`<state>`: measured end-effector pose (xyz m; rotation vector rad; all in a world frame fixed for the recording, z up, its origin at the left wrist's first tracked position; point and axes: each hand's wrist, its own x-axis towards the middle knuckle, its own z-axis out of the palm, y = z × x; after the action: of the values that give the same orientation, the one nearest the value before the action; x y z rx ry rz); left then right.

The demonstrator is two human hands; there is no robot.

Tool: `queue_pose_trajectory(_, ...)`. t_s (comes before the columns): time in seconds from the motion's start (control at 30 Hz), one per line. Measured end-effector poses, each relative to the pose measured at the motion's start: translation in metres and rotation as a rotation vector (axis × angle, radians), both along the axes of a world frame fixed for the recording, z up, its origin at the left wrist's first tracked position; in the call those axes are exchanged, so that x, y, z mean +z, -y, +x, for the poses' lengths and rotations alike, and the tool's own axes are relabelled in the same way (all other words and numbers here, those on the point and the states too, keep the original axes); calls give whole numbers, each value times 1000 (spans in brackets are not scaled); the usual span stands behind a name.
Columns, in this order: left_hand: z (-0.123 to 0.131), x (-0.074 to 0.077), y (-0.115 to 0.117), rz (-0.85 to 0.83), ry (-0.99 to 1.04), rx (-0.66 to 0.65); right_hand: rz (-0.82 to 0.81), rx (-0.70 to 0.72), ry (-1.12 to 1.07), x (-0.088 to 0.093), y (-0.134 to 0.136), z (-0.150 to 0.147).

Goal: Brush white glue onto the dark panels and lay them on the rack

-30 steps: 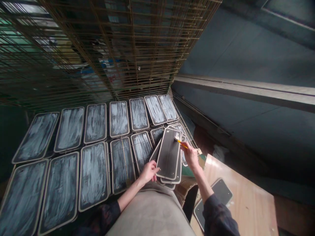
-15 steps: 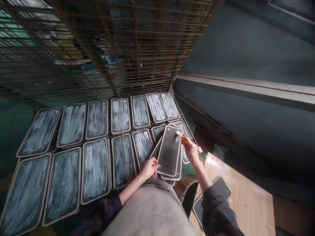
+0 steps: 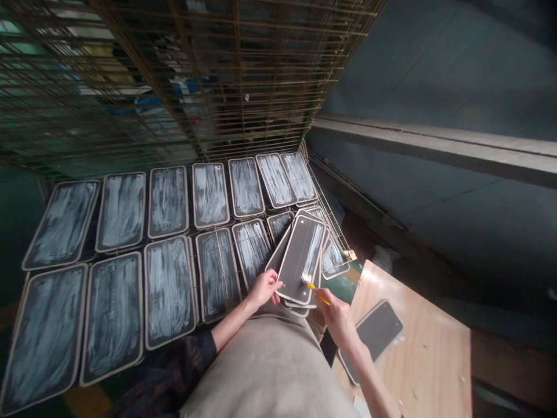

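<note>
My right hand (image 3: 337, 316) is closed round the yellow handle of a small brush (image 3: 319, 294), its white tip touching a dark grey panel (image 3: 293, 255) with a pale rim and rounded corners. A white smear runs down the right side of that panel. At the panel's lower left corner, my left hand (image 3: 264, 287) grips the edge between thumb and fingers. Several similar panels lie fanned out beneath it, mostly covered by the top one.
Two rows of white-smeared panels (image 3: 169, 290) rest on a wire rack (image 3: 335, 226). Tall wire grids (image 3: 261, 69) rise behind. On the right, a wooden tabletop (image 3: 430, 354) bears an unsmeared grey panel (image 3: 378, 334). A blue-grey wall (image 3: 456, 87) stands beyond.
My right hand has drawn the brush down the panel towards me, lengthening the white smear from a small patch to a long stripe. The left hand keeps its hold on the corner.
</note>
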<state>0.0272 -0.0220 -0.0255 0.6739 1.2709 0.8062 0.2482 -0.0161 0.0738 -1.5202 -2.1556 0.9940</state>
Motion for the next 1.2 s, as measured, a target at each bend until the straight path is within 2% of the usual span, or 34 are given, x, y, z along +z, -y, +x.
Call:
queue_pose_trajectory(0.2, 0, 4, 0, -14, 30, 13, -257, -59, -138, 16, 6, 4)
queue_pose_trajectory(0.3, -1, 4, 0, -12, 35, 7, -375, -119, -260, 18, -7, 2)
queue_pose_trajectory(0.4, -1, 2, -1, 18, 15, -9, -443, -155, -361, 10, -32, -1)
queue_pose_trajectory(0.47, -1, -1, -1, 35, 5, -22, -405, -183, -406, 1, -52, -2)
queue_pose_trajectory(0.57, -1, -5, -2, 40, 9, -36, -250, -247, -422, -11, -83, -4)
queue_pose_trajectory(0.73, -1, -6, -3, 29, 11, -24, 45, -321, -390, -16, -118, -16)
queue_pose_trajectory(0.93, 0, -8, -4, 13, 15, -13, 242, -214, -222, -21, -145, -42)
queue_pose_trajectory(1.07, 1, -9, -4, 16, 7, -10, 240, -111, -102, -27, -148, -48)
queue_pose_trajectory(1.2, 1, -8, -4, 20, 8, -9, 29, -23, -131, -20, -140, -39)
